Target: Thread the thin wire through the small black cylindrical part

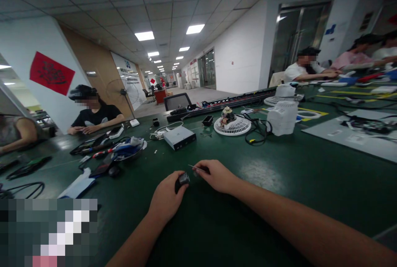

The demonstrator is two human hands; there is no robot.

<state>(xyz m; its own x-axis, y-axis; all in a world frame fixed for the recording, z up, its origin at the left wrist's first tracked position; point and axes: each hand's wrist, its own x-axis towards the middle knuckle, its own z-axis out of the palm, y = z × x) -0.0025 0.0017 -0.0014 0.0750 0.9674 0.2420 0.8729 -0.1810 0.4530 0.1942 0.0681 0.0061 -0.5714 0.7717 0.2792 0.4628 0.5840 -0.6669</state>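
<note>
Over the green table, my left hand [169,194] is closed around a small dark cylinder with a shiny end [184,179], its exact kind unclear. Just to the right, my right hand [214,175] pinches a thin pale strip [195,168] that points left, above the cylinder. A small gap separates the two hands. Beyond them lies a silver optical disc drive [180,137] with a black front. The fingertips of my right hand partly hide what they hold.
A white fan grille with a motor [231,124] and a white plastic housing [281,118] with a black cable stand at the back right. Tools and a bowl of blue cloth [128,149] lie left. Co-workers sit around the green table [223,234]. A grey mat [350,134] lies right.
</note>
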